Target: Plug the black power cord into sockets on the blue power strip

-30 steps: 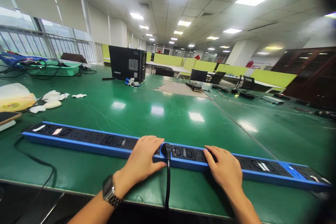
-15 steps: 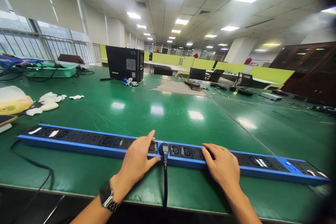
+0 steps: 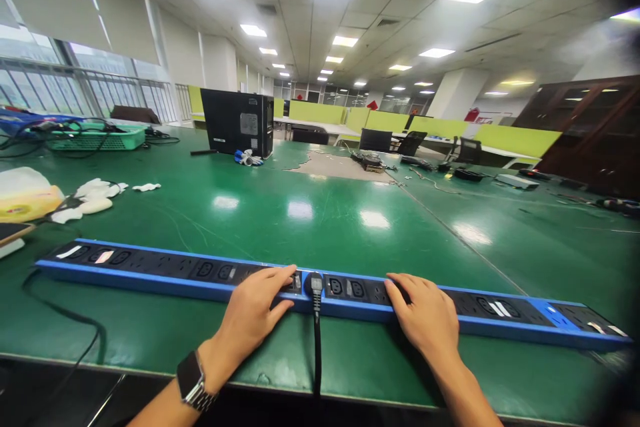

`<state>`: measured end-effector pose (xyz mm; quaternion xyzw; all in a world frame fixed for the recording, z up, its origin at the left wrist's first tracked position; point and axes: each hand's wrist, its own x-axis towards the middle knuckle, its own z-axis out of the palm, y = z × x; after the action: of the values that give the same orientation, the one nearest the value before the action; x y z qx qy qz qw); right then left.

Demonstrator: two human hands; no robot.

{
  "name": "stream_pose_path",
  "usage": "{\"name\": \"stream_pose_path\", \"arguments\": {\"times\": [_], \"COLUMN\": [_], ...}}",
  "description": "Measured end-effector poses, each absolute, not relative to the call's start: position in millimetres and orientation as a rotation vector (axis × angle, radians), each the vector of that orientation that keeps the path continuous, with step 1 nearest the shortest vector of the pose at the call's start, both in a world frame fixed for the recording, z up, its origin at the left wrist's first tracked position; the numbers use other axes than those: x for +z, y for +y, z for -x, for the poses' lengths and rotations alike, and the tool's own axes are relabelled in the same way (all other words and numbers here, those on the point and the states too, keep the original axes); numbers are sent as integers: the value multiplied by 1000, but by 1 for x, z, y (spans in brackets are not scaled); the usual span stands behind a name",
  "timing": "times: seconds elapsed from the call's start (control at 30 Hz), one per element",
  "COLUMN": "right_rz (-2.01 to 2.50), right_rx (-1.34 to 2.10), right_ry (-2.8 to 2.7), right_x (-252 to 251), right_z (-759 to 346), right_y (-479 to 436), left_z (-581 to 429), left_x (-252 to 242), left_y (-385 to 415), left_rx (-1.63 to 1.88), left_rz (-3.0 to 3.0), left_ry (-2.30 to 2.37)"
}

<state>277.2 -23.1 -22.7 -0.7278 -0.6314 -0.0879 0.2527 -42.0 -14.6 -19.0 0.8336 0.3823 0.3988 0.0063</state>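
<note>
A long blue-and-black power strip (image 3: 165,275) with rows of sockets lies across the near part of the green table. My left hand (image 3: 253,307) grips it left of its middle, fingers over the top and thumb at the near side. Farther right, my right hand (image 3: 425,310) holds the same strip, its fingers bent over the far edge and partly hidden. Between both hands a black plug (image 3: 315,282) sits at the strip's middle. Its power cord (image 3: 317,347) hangs down over the front edge of the table.
A black computer case (image 3: 235,121) stands at the back left beside a blue-and-white bundle (image 3: 249,158). Cables fill a green basket (image 3: 107,139) at the far left. White scraps (image 3: 103,188) lie nearer. Loose parts (image 3: 370,160) lie at the back right. A thin black cable (image 3: 65,310) runs left.
My left hand has shifted slightly left, and its raised fingers have come down onto the power strip. My right hand stays in place on it.
</note>
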Motion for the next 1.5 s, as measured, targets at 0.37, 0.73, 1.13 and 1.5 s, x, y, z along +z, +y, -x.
{"name": "stream_pose_path", "arguments": {"times": [0.37, 0.73, 1.13, 1.5], "right_rz": [1996, 2001, 1993, 1969], "right_rx": [-245, -260, -269, -213], "right_ry": [-1726, -1721, -1720, -1692], "right_x": [-21, -23, -24, -19], "right_z": [-277, -277, -278, -274], "right_y": [-23, -23, -23, -25], "left_z": [42, 44, 1, -46], "left_x": [-12, -16, 4, 31], "left_y": [-15, -14, -1, 5], "left_rx": [977, 944, 992, 1127], "left_rz": [-2946, -2917, -2492, -2193], "left_ry": [1158, 1190, 1007, 1030]}}
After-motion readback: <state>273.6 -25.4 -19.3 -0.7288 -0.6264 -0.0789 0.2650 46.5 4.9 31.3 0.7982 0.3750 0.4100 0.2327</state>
